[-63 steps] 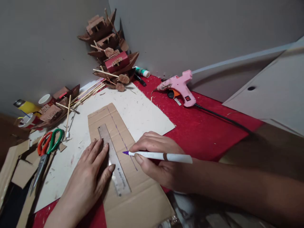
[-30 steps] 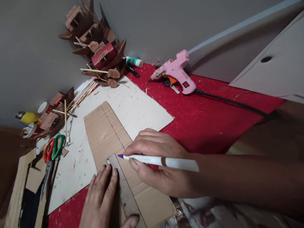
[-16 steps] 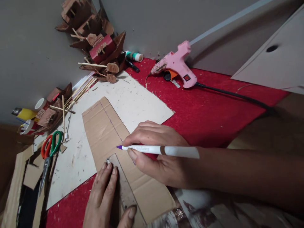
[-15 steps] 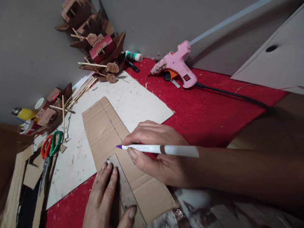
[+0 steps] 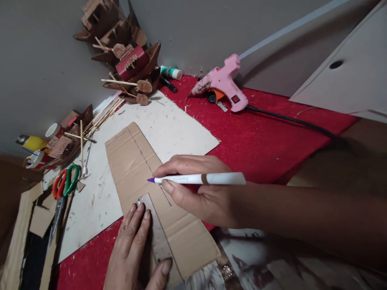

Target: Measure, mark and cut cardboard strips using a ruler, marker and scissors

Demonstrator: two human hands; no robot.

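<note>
My right hand (image 5: 193,189) is closed around a white felt-tip pen (image 5: 187,179) with a purple tip and a brown band. The pen points left, its tip over or on the cardboard strip (image 5: 127,165); contact is hard to tell. A dashed purple line runs along the strip near its right edge, partly covered by my right hand. My left hand (image 5: 133,245) holds a metal ruler (image 5: 160,237) against the lower cardboard, fingertips at its upper end and thumb lower down. The ruler lies roughly parallel to the drawn line.
Scissors (image 5: 65,187) with red and green handles lie left, beside cardboard scraps (image 5: 40,219). A white board (image 5: 178,129) lies on the red tabletop (image 5: 263,125). Behind stand a pink glue gun (image 5: 223,80) with a black cord, brown cardboard models (image 5: 131,62) and thin sticks (image 5: 104,110).
My right hand has moved slightly up and left with the pen, which now lies more level. More of the purple line shows below it. My left hand and the ruler have barely moved.
</note>
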